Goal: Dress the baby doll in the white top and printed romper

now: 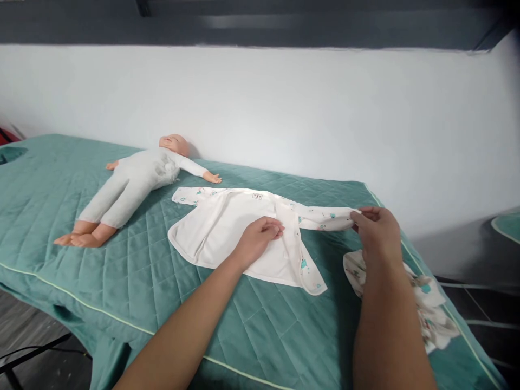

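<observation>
A white baby shirt [231, 227] with a small green and red print lies spread open on the quilt, inside facing up, its label at the neckline. My right hand [376, 225] pinches the cuff of its right-hand sleeve, which stretches out straight. Over the shirt's middle, near the right front panel, is my left hand [262, 235], fingers curled together and no cloth visible between them. Whether it presses on the fabric I cannot tell. Partly behind my right forearm sits a crumpled bundle of printed baby clothing [430, 303].
A baby doll [142, 168] with a white cloth body lies on its back at the left, its torso seam torn with stuffing showing. Green quilted cover [260, 336] drapes the table. A white wall [260, 114] runs behind, under a dark overhang [260, 24].
</observation>
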Action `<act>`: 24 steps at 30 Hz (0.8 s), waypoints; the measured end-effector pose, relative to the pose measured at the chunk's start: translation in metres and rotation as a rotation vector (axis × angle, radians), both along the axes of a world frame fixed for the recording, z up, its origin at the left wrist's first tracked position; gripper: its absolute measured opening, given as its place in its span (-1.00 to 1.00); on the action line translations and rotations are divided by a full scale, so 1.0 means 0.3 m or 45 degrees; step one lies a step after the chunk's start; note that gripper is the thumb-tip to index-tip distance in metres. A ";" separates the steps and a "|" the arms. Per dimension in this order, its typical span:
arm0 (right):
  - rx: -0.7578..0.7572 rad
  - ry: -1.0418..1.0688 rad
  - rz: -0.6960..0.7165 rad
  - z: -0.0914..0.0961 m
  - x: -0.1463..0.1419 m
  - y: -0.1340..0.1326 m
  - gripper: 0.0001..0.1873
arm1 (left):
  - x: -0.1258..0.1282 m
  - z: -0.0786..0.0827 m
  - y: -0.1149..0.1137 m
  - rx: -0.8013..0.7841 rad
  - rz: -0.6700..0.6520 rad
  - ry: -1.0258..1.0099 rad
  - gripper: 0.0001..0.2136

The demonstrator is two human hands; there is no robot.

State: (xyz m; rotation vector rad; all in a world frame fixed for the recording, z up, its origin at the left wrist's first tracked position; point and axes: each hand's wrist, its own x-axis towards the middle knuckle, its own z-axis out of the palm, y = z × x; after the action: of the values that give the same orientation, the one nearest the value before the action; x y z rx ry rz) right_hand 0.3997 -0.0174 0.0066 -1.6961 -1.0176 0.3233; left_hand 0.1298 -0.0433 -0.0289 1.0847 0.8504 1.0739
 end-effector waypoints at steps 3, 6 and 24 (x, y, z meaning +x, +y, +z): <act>0.083 0.170 0.027 0.006 -0.020 0.001 -0.72 | 0.000 0.000 0.000 0.004 -0.003 0.006 -0.87; 0.199 0.223 0.062 0.010 -0.029 -0.004 -0.69 | 0.000 0.005 -0.002 0.006 -0.008 0.008 -0.88; -0.100 -0.227 0.251 0.009 -0.150 -0.002 -0.70 | 0.008 0.000 0.001 0.011 0.037 0.031 -0.88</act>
State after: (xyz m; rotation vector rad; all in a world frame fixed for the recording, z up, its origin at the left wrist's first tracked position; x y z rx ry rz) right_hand 0.3547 -0.0180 0.0092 -1.7208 -1.3236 0.3482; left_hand 0.1321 -0.0430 -0.0290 1.0981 0.8837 1.0912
